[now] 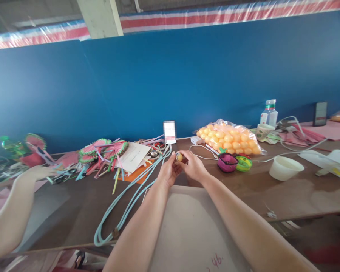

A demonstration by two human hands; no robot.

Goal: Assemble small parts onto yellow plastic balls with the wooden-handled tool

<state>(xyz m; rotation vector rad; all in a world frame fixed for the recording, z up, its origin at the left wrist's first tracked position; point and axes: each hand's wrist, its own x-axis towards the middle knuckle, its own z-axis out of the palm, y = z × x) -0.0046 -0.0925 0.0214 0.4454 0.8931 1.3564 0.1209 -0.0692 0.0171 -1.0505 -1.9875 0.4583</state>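
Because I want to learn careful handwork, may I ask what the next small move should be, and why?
Probably, turn the small round yellowish piece slightly between the left hand and the right hand. Both hands meet around it, and their fingers cover part of it, so turning could expose the covered side.

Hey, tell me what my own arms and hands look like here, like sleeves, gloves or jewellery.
Your left hand and right hand are ungloved. Your left forearm and right forearm show no sleeves, watch, bracelet or markings. Fingers are too small to rule out rings.
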